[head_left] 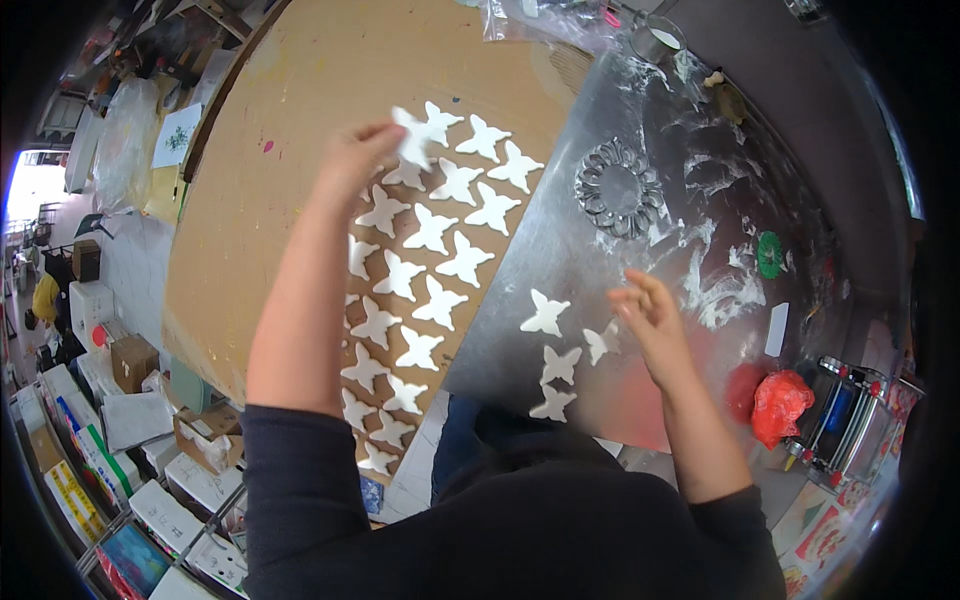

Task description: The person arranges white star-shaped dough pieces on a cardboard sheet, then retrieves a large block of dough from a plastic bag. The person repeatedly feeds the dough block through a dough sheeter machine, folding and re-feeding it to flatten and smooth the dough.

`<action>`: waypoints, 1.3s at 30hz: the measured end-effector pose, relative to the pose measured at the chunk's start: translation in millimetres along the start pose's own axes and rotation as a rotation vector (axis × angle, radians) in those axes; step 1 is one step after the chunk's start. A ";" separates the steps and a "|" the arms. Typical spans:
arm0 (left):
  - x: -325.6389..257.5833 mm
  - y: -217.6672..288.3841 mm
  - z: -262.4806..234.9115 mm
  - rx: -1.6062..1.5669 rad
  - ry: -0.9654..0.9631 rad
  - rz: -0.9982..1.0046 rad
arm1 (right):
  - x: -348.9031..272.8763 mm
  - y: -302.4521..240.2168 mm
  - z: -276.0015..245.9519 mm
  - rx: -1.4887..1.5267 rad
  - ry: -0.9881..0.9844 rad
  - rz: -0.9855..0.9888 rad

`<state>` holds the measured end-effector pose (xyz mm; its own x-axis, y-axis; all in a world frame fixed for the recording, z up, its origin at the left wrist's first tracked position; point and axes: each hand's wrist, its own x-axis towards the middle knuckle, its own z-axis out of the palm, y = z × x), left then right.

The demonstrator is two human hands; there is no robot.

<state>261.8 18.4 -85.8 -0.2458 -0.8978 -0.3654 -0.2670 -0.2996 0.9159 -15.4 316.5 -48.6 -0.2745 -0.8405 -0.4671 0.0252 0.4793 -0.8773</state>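
Between the thumb and fingers of my left hand [362,155] is a white butterfly-shaped cutout [413,140], held at the far end of the rows on the brown board [270,230]. Several like cutouts [431,229] lie flat there in slanting rows, some partly behind my left forearm. My right hand [650,318] is over the metal tabletop [520,260], fingers apart and holding nothing. Just left of it lies a loose butterfly cutout [598,343], its right side close to my fingers. Another cutout [545,312] and two more lie nearer my body.
A ring of metal petal-shaped pieces [618,190] sits on the tabletop amid white powder smears. Farther right are a green round piece [769,254], a white strip [776,330], a red plastic bag [782,408] and a roller machine [850,415]. A cup [657,40] stands at the far edge.
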 end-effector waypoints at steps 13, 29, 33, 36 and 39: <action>84.1 -24.7 -41.3 0.238 -0.115 -0.160 | -39.5 59.8 -24.3 0.095 0.086 0.100; 69.3 -14.4 -30.2 0.384 -0.005 -0.177 | -49.2 67.3 -23.4 -0.036 0.076 0.145; 70.0 -15.1 -26.4 0.489 0.066 -0.164 | -58.6 73.0 -26.6 -0.060 0.093 0.168; 72.7 -18.9 -25.5 0.534 0.089 -0.178 | -64.2 78.3 -29.4 -0.068 0.099 0.174; 72.9 -22.7 -29.4 0.527 0.123 -0.158 | -68.3 87.7 -35.3 -0.115 0.129 0.154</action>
<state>277.4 -49.7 -128.2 -0.0634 -0.8955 -0.4405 -0.7289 -0.2600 0.6333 -28.4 424.9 -89.7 -0.3965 -0.7196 -0.5700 -0.0317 0.6313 -0.7749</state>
